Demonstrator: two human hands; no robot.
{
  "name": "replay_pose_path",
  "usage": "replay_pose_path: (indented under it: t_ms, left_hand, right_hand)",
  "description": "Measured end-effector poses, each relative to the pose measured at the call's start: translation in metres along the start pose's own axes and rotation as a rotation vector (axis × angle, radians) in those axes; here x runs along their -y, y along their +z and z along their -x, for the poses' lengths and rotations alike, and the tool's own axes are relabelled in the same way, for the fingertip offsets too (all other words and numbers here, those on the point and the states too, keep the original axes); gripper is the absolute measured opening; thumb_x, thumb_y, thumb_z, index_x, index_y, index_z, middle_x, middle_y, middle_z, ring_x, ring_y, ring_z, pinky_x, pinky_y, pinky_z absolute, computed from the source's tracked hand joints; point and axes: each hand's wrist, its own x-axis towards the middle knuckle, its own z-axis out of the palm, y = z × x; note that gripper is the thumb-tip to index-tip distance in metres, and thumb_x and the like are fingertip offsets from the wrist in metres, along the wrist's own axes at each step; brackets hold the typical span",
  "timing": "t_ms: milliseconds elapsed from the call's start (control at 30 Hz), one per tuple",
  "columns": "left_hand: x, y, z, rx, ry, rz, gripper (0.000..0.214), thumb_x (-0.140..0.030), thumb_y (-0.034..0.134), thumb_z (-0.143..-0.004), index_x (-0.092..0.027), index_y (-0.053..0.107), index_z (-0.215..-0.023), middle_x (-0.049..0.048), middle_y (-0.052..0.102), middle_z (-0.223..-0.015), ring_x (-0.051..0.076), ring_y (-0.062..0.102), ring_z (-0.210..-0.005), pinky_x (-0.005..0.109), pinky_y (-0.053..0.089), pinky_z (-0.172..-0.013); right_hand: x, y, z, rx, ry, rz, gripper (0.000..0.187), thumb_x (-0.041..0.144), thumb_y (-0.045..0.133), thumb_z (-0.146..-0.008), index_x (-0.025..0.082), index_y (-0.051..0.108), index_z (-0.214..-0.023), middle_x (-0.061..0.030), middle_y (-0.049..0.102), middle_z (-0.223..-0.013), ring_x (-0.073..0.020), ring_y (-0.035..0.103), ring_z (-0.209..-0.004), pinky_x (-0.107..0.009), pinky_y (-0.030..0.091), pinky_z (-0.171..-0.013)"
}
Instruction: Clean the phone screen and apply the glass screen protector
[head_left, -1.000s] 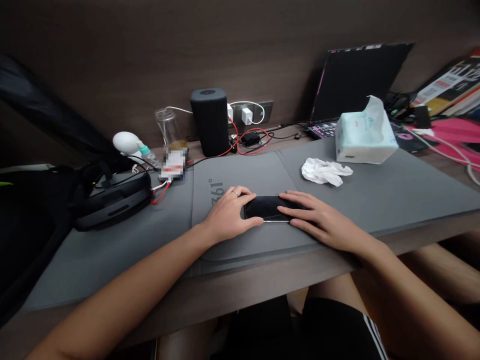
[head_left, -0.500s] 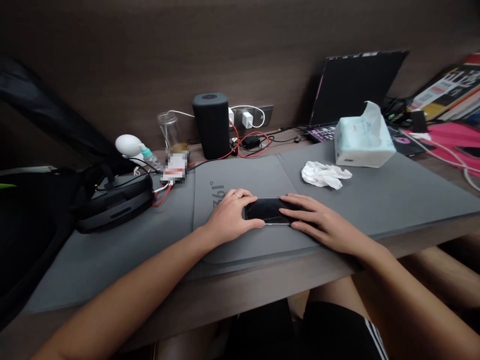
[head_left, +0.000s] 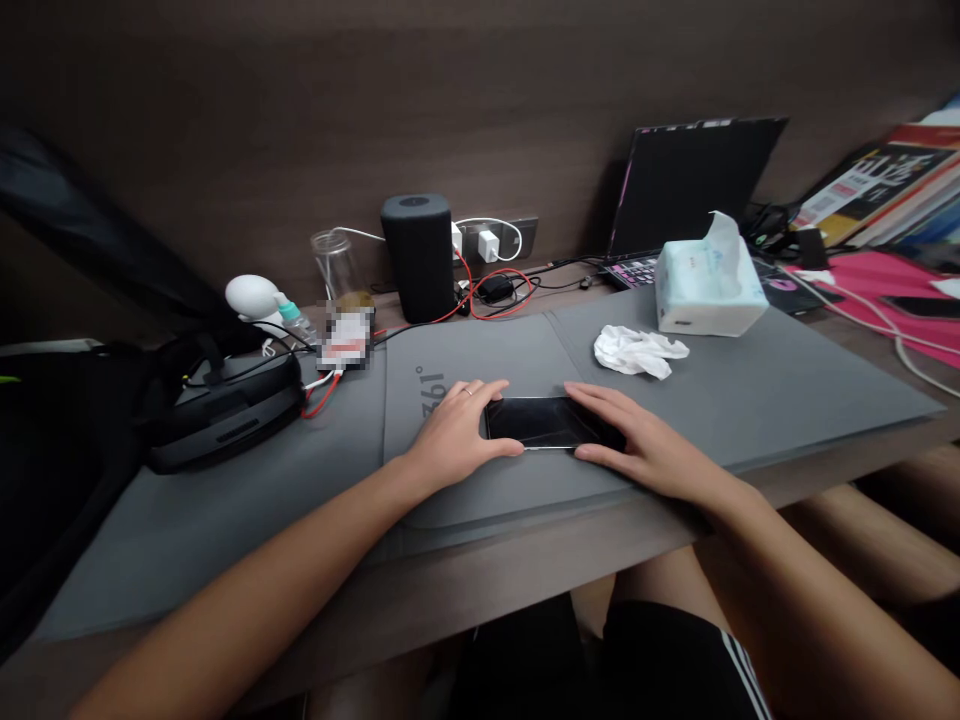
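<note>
A black-screened smartphone [head_left: 547, 422] lies sideways on the grey mat [head_left: 480, 492], its screen dark and facing up. My left hand [head_left: 461, 428] grips the phone's left end, with a ring on one finger, the thumb at the near edge and the fingers at the far edge. Around the right end curls my right hand [head_left: 645, 440], thumb along the near edge and fingers along the far one. That end of the phone is partly covered by the hand. Beyond the right hand sits a crumpled white tissue [head_left: 637, 350].
Behind the tissue stands a tissue pack [head_left: 709, 295], before an open laptop [head_left: 694, 190]. A dark speaker [head_left: 416, 258], glass jar [head_left: 341, 265], cables and plugged-in chargers [head_left: 489, 246] line the wall. At left lies a black headset [head_left: 225, 415]; books [head_left: 877, 190] lean at right.
My right hand's fingers have lifted off the screen and shifted to the phone's far edge. The view has turned slightly; the phone stays on the mat.
</note>
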Motion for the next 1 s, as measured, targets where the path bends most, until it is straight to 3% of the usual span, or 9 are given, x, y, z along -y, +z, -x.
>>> replay_pose_path:
  t_ms: [100, 200, 400, 633, 800, 900, 1000]
  left_hand:
    - [0.001, 0.001, 0.0, -0.003, 0.009, -0.006, 0.065, -0.038, 0.079, -0.077, -0.025, 0.053, -0.135, 0.0036, 0.064, -0.119, 0.029, 0.053, -0.116, 0.044, 0.045, -0.1]
    - [0.001, 0.001, 0.0, 0.0, 0.02, -0.007, 0.06, -0.038, 0.079, -0.078, -0.025, 0.054, -0.131, 0.0031, 0.064, -0.118, 0.028, 0.053, -0.114, 0.043, 0.046, -0.099]
    - [0.001, 0.001, 0.0, -0.006, 0.038, -0.024, 0.056, -0.039, 0.08, -0.078, -0.024, 0.057, -0.127, 0.0032, 0.063, -0.117, 0.027, 0.053, -0.113, 0.042, 0.046, -0.098]
    - [0.001, 0.0, 0.0, -0.001, 0.034, -0.041, 0.059, -0.04, 0.079, -0.079, -0.024, 0.054, -0.131, 0.0033, 0.063, -0.118, 0.027, 0.055, -0.113, 0.042, 0.046, -0.097]
    - [0.0, 0.0, 0.0, 0.001, 0.026, -0.04, 0.059, -0.04, 0.079, -0.079, -0.023, 0.055, -0.129, 0.004, 0.063, -0.118, 0.027, 0.055, -0.113, 0.042, 0.046, -0.098]
    - [-0.001, 0.001, 0.0, 0.0, 0.032, -0.027, 0.056, -0.04, 0.078, -0.079, -0.023, 0.056, -0.128, 0.0045, 0.062, -0.117, 0.027, 0.054, -0.113, 0.043, 0.046, -0.098]
    - [-0.001, 0.001, 0.0, 0.01, 0.033, -0.017, 0.055, -0.04, 0.077, -0.078, -0.023, 0.056, -0.127, 0.0049, 0.062, -0.118, 0.028, 0.053, -0.114, 0.044, 0.047, -0.098]
  right_hand:
    - [0.004, -0.004, 0.002, -0.075, 0.043, -0.02, 0.04, 0.04, 0.056, -0.095, 0.028, 0.059, -0.133, -0.0096, 0.045, -0.155, -0.032, 0.049, -0.135, -0.051, 0.052, -0.1]
    - [0.003, -0.005, 0.004, -0.176, 0.068, -0.048, 0.025, 0.033, 0.05, -0.097, 0.026, 0.066, -0.116, -0.0087, 0.056, -0.144, -0.0297, 0.058, -0.125, -0.051, 0.053, -0.098]
    - [-0.004, -0.001, 0.005, -0.23, 0.11, -0.034, 0.031, 0.033, 0.049, -0.097, 0.024, 0.065, -0.122, -0.0091, 0.068, -0.129, -0.0275, 0.062, -0.12, -0.051, 0.049, -0.102]
    - [0.0, 0.003, 0.003, -0.202, 0.105, 0.017, 0.033, 0.036, 0.051, -0.097, 0.023, 0.065, -0.123, -0.0096, 0.068, -0.127, -0.0266, 0.063, -0.116, -0.047, 0.055, -0.094]
    - [0.0, 0.001, 0.002, -0.218, 0.075, 0.049, 0.031, 0.035, 0.05, -0.098, 0.024, 0.065, -0.123, -0.009, 0.067, -0.127, -0.0254, 0.063, -0.116, -0.045, 0.053, -0.098]
    - [-0.012, -0.01, -0.004, -0.3, 0.023, 0.194, 0.032, 0.035, 0.049, -0.098, 0.023, 0.065, -0.123, -0.0119, 0.064, -0.131, -0.0282, 0.058, -0.124, -0.049, 0.046, -0.106]
    - [-0.04, -0.027, -0.014, -0.338, 0.044, 0.406, 0.04, 0.036, 0.049, -0.095, 0.019, 0.064, -0.128, -0.0179, 0.059, -0.138, -0.035, 0.054, -0.127, -0.057, 0.044, -0.106]
